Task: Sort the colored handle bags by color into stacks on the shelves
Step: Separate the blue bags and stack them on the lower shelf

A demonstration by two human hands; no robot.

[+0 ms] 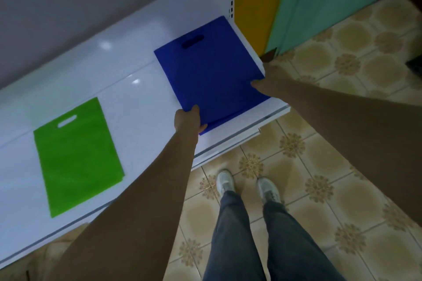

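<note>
Both hands grip: left hand (188, 120) pinches blue bag (210, 68) front corner, right hand (266, 85) its right edge. Blue stack at shelf (141, 89) right end, green bag (76, 155) left; further bags unseen.

I'm standing on beige patterned floor tiles (342, 189) — dim light, two glints on the glossy white metal shelf (127, 102). Grey wall (68, 7) behind, yellow panel (255, 2) beside mint-green panel (342, 2).

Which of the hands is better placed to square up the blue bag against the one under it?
Probably the left hand: it grips the blue bag at its near corner, right where a second blue bag's edge peeks out below. The right hand only holds the side edge by the shelf end.
</note>
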